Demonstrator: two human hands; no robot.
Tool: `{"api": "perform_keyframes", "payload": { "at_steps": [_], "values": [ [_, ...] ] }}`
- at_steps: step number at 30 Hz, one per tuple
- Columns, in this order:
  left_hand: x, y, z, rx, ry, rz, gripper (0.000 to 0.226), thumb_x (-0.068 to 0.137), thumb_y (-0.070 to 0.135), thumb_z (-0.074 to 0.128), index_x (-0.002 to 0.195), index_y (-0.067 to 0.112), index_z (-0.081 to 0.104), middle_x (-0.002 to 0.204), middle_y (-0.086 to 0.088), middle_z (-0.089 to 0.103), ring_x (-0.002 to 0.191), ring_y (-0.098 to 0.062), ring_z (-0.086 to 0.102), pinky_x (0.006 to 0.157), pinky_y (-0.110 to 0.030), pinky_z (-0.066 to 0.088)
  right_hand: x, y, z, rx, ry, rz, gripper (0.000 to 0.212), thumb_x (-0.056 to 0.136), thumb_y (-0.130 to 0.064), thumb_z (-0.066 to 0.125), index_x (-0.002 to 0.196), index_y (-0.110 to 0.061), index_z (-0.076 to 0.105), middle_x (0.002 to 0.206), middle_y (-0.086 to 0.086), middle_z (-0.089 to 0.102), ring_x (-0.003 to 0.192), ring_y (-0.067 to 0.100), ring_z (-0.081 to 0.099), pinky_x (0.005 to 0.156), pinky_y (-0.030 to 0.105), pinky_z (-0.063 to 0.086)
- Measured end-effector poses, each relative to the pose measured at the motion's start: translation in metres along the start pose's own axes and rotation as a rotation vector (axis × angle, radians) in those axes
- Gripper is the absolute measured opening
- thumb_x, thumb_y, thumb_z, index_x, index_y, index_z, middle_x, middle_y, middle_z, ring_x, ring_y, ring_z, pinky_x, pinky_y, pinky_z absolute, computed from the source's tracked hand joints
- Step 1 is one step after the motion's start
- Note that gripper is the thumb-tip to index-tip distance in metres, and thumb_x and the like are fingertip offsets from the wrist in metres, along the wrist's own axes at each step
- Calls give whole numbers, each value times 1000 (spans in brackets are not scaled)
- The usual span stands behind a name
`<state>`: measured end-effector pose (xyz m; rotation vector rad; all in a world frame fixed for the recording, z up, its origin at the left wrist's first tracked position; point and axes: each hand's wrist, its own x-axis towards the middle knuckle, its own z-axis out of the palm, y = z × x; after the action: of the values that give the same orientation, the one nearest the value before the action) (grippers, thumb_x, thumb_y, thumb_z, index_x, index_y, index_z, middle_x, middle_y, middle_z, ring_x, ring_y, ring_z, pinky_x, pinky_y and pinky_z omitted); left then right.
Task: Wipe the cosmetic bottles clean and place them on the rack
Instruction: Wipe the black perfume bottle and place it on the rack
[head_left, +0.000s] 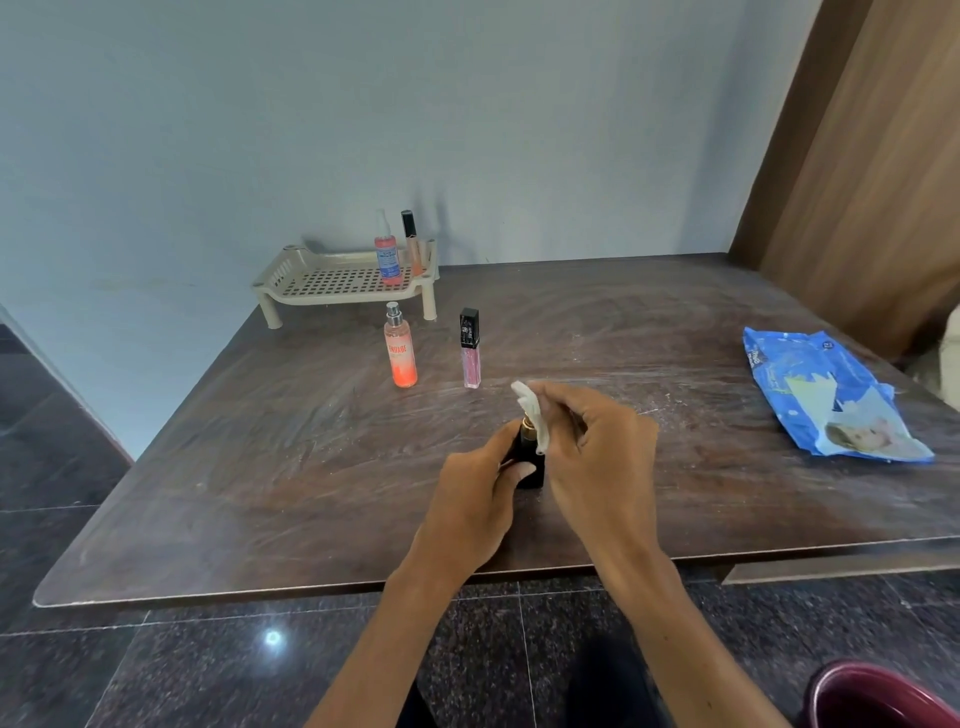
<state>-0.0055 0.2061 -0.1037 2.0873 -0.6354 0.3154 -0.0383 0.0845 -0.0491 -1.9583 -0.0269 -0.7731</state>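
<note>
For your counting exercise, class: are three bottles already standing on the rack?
No, only two stand on the rack: a red spray bottle and a slim black-capped tube.

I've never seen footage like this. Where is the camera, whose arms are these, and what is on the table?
There is no machine here: a person wears one camera on the head, looking down at their own hands. The left hand holds a small black bottle upright, and the right hand pinches a white wipe against its gold top. Farther back on the dark table stand an orange spray bottle and a pink gloss tube, not yet on the beige rack, where a red spray bottle and a slim tube already stand. A blue wipes pack lies to the right.
</note>
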Motion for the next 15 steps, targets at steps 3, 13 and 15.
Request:
{"api": "perform_keyframes", "payload": {
  "at_steps": [3, 13, 15],
  "values": [
    [0, -2, 1, -11, -20, -10, 37, 97, 0, 60, 132, 11, 61, 113, -2, 75, 103, -18, 71, 88, -30, 56, -6, 5, 2, -41, 2, -24, 15, 95, -18, 62, 103, -19, 74, 82, -14, 71, 77, 1, 66, 63, 16, 52],
    [2, 0, 0, 26, -100, 43, 42, 100, 6, 55, 140, 16, 51, 130, 3, 61, 115, -6, 56, 99, -16, 44, -11, 12, -8, -31, -47, 3, 20, 94, -14, 62, 108, -22, 73, 90, -18, 71, 84, -8, 65, 71, 8, 50],
    [2, -1, 2, 40, -94, 48, 40, 98, 8, 59, 137, 16, 52, 129, 4, 57, 111, 0, 51, 100, -18, 45, -14, 11, -6, -57, -45, -22, 20, 94, -13, 62, 109, -21, 73, 93, -16, 71, 86, -8, 64, 72, 8, 50]
  ]
}}
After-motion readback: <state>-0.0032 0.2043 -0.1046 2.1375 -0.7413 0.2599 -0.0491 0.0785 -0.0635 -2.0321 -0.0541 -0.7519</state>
